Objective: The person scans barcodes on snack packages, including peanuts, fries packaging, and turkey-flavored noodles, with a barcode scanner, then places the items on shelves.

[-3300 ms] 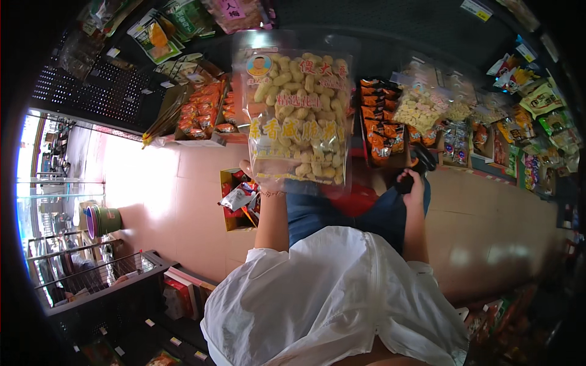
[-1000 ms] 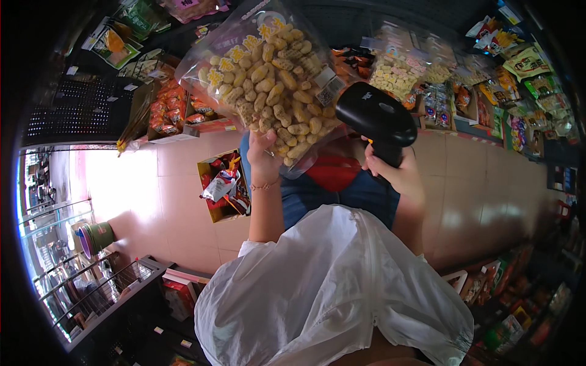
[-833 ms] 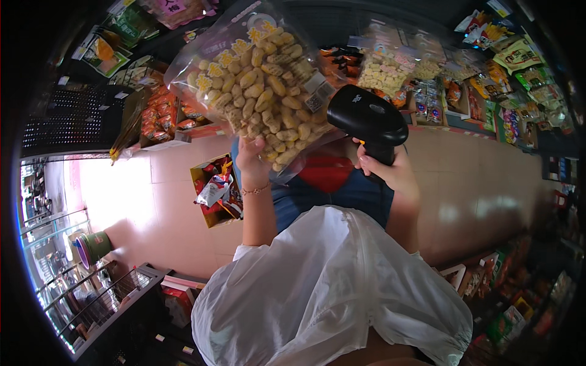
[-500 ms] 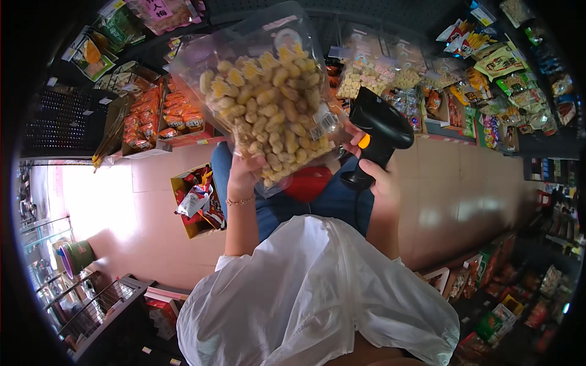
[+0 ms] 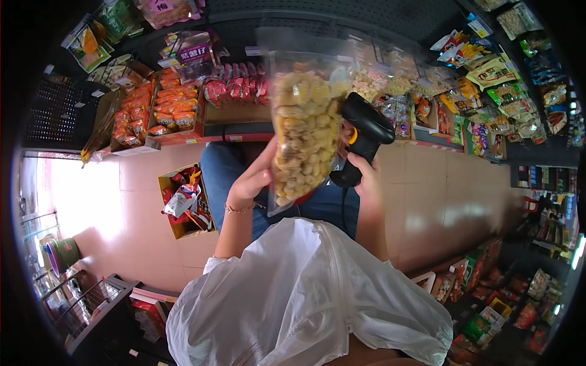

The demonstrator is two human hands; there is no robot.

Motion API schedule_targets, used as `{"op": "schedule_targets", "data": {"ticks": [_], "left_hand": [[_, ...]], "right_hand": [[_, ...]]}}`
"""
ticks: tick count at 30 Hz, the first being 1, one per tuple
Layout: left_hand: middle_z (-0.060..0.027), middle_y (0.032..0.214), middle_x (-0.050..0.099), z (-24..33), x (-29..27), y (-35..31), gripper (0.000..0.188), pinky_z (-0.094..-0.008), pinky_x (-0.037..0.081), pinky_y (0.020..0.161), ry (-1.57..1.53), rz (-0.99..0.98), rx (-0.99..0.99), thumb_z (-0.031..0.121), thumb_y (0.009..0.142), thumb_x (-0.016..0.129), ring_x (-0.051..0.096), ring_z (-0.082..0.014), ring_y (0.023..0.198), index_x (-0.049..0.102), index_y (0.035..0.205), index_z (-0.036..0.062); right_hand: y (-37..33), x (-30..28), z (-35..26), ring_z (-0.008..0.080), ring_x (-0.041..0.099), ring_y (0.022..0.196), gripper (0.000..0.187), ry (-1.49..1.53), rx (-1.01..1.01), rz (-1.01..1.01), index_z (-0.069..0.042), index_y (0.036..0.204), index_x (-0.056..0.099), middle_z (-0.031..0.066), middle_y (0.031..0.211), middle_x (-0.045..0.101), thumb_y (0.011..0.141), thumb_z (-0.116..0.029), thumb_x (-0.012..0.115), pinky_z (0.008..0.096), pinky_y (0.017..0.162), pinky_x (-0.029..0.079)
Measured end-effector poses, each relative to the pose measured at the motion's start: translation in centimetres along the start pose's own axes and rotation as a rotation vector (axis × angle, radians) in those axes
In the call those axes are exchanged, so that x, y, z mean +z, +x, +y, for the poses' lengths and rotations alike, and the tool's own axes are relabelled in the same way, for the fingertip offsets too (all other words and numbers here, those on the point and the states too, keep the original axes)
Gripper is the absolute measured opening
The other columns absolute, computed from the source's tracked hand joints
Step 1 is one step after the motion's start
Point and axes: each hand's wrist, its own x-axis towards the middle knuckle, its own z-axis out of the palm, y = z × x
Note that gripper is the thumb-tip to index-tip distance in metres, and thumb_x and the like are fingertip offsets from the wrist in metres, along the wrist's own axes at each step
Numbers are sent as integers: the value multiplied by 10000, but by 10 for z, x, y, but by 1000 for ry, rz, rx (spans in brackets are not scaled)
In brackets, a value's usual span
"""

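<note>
Plainly, the peanut bag sits against the left fingers.

One left hand, one right hand, two in all; one peanut bag, one black scanner, one bracelet, one yellow carton and one white top!

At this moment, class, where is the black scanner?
In the head view, the black scanner is in the right hand, at the peanut bag's right edge.

Peanut bag of clear glossy plastic, scanner of smooth plastic, near jacket of thin cloth, shiny floor.
</note>
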Motion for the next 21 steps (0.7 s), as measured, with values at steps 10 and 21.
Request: {"op": "schedule_targets", "data": {"ticks": [10, 21], "left_hand": [[-88, 1237, 328, -55, -16, 14, 618, -301, 298, 929, 107, 116, -117, 183, 815, 521, 360, -148, 1111, 151, 1282, 16], [-129, 978, 530, -59, -25, 9, 351, -331, 485, 698, -656, 319, -46, 280, 821, 469, 555, -205, 829, 455, 1039, 5]], "right_hand": [[-11, 5, 26, 214, 543, 878, 479, 305, 287, -148, 7, 1142, 366, 129, 1008, 518, 700, -125, 496, 321, 781, 435], [-9, 8, 48, 96, 528, 736, 271, -20, 269, -105, -25, 950, 511, 24, 840, 551, 688, 1, 575, 229, 664, 419]]}}
